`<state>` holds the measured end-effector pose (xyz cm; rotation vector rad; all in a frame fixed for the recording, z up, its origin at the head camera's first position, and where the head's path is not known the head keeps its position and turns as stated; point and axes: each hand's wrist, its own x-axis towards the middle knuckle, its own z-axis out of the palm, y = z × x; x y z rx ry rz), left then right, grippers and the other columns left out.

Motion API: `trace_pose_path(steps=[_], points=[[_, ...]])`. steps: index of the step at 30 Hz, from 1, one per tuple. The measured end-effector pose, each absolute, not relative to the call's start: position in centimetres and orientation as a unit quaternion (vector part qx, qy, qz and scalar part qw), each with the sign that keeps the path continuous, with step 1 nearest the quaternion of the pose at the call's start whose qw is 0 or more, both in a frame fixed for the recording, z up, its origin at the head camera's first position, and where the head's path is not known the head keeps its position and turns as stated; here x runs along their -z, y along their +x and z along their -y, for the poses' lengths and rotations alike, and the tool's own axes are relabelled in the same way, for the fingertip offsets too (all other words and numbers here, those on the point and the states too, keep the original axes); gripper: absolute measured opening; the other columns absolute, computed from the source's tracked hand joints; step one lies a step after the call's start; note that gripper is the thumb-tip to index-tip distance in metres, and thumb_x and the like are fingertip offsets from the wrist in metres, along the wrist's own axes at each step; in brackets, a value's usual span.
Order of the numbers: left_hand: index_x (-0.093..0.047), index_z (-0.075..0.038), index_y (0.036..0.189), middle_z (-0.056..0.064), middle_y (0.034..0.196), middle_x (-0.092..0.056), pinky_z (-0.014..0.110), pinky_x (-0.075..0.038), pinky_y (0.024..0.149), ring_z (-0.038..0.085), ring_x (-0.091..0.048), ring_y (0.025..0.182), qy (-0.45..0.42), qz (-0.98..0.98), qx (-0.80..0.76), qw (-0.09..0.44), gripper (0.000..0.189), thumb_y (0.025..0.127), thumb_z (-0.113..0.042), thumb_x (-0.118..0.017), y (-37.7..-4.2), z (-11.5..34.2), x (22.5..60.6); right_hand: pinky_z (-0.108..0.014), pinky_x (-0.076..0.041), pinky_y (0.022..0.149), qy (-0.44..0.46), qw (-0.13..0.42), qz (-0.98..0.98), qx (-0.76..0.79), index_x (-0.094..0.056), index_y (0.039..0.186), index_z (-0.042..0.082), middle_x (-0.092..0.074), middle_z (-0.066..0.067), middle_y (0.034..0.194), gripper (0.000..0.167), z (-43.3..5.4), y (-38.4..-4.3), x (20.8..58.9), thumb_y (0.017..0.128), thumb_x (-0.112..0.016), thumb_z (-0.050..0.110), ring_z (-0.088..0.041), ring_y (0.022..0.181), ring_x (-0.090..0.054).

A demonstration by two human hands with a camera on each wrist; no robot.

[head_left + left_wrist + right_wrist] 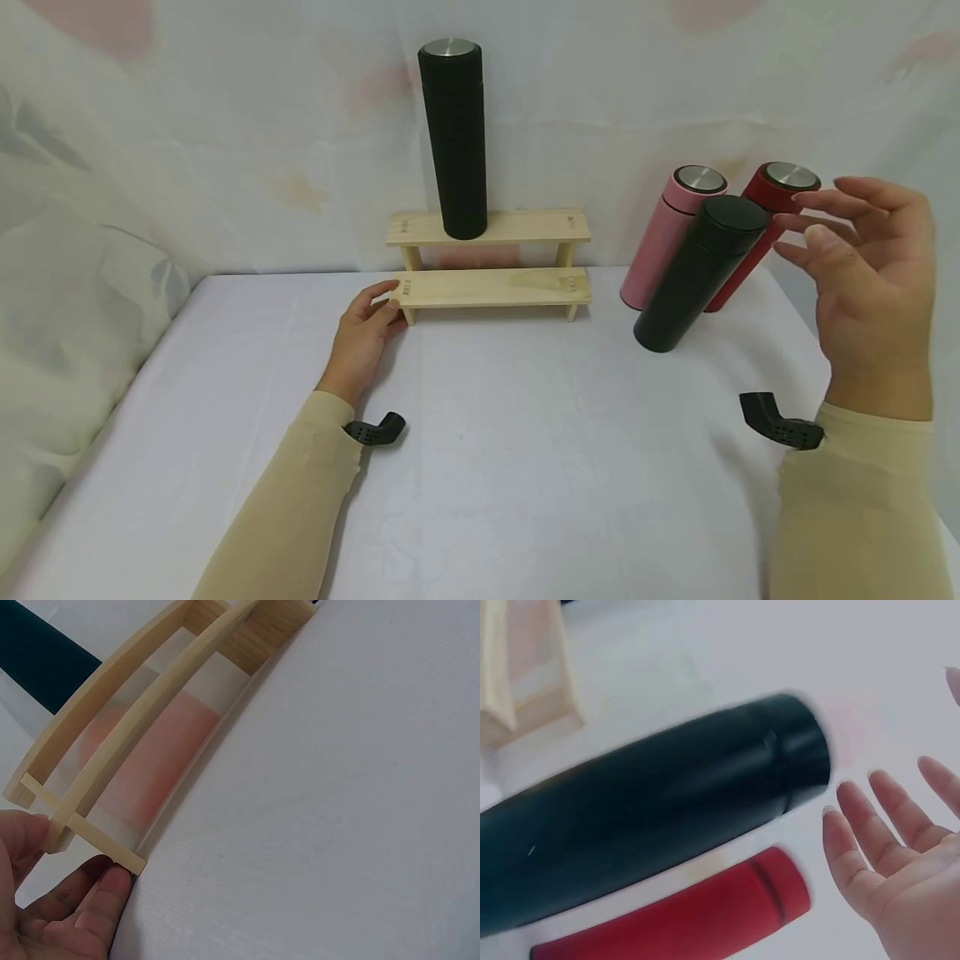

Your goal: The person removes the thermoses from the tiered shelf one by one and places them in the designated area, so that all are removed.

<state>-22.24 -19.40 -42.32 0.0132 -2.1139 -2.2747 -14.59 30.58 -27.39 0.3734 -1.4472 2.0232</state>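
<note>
At the left end of a two-step wooden stand, my left hand grips the lower step, with the thumb on the board and fingers at the leg. A black thermos bottle with a silver-topped lid stands upright on the upper step. On the right, my right hand is raised with its fingers spread, holding nothing. Its fingertips are beside the lids of a dark green-black thermos bottle and a red thermos bottle. A pink thermos bottle stands just left of these.
A white cloth covers the table. Behind it hangs a pale patterned curtain, and bunched fabric lines the left side. Each wrist wears a black camera mount.
</note>
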Motion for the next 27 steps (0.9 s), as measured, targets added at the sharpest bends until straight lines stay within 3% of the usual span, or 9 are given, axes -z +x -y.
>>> trace_pose_path(steps=[6, 12, 19, 27], points=[[-0.052, -0.005, 0.158, 0.023, 0.153, -0.046, 0.040, -0.048, 0.116, 0.030, -0.055, 0.137, 0.004, 0.681, 0.732, 0.018, 0.042, 0.116, -0.009, -0.052, -22.3, 19.5, 42.4, -0.040, -0.063, 0.086, 0.171, 0.337, 0.506, -0.775, -0.059, 0.138, -0.010, -0.056, -0.036, 0.132, 0.061, -29.1, -13.7, 25.9, 0.081, -0.082, -0.007, -0.046, 0.109, -0.065], [-0.052, -0.005, 0.158, 0.022, 0.154, -0.046, 0.040, -0.048, 0.116, 0.030, -0.055, 0.137, 0.007, 0.683, 0.730, 0.017, 0.042, 0.116, -0.010, -0.052, -22.3, 19.5, 42.4, -0.045, -0.063, 0.085, 0.208, 0.276, 0.444, -0.827, -0.054, 0.138, -0.014, -0.059, -0.037, 0.129, 0.070, -27.8, -13.1, 25.2, 0.075, -0.083, -0.009, -0.048, 0.108, -0.065], [-0.053, -0.005, 0.158, 0.021, 0.154, -0.046, 0.040, -0.048, 0.116, 0.029, -0.054, 0.138, 0.009, 0.681, 0.732, 0.017, 0.042, 0.116, -0.010, -0.052, -22.3, 19.5, 42.4, -0.046, -0.059, 0.094, 0.284, 0.176, 0.400, -0.853, -0.049, 0.140, -0.013, -0.061, -0.036, 0.133, 0.063, -26.0, -13.0, 25.4, 0.086, -0.079, -0.006, -0.049, 0.118, -0.064], [-0.053, -0.005, 0.158, 0.022, 0.153, -0.047, 0.041, -0.049, 0.116, 0.029, -0.056, 0.136, 0.004, 0.682, 0.731, 0.021, 0.042, 0.116, -0.010, -0.052, -22.3, 19.5, 42.5, -0.045, -0.053, 0.103, 0.337, 0.128, 0.459, -0.812, -0.053, 0.147, -0.008, -0.057, -0.032, 0.145, 0.059, -23.8, -13.8, 26.5, 0.098, -0.080, 0.013, -0.048, 0.135, -0.054]])
